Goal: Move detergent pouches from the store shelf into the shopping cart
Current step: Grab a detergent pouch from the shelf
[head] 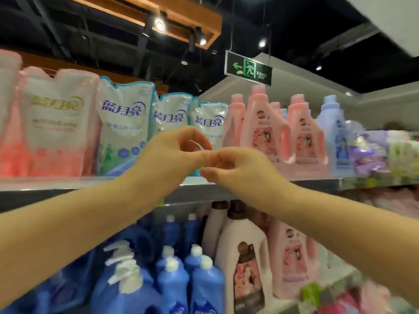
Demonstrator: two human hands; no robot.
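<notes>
left hand (172,152) and right hand (235,168) both curled up empty, fingertips touching, just in front of the blue-and-white detergent pouches (127,118)

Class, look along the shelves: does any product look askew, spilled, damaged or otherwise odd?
Nothing stands out. The blue-and-white pouches and pink pouches stand in their row on the upper shelf, the pink bottles upright; no spill shows. Left hand and right hand meet before them, gripping no pouch.

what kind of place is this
Most likely a supermarket's laundry aisle: a long shelf lined with detergent pouches and pink bottles, blue bottles on the tier below, and a green exit sign hanging overhead.
</notes>
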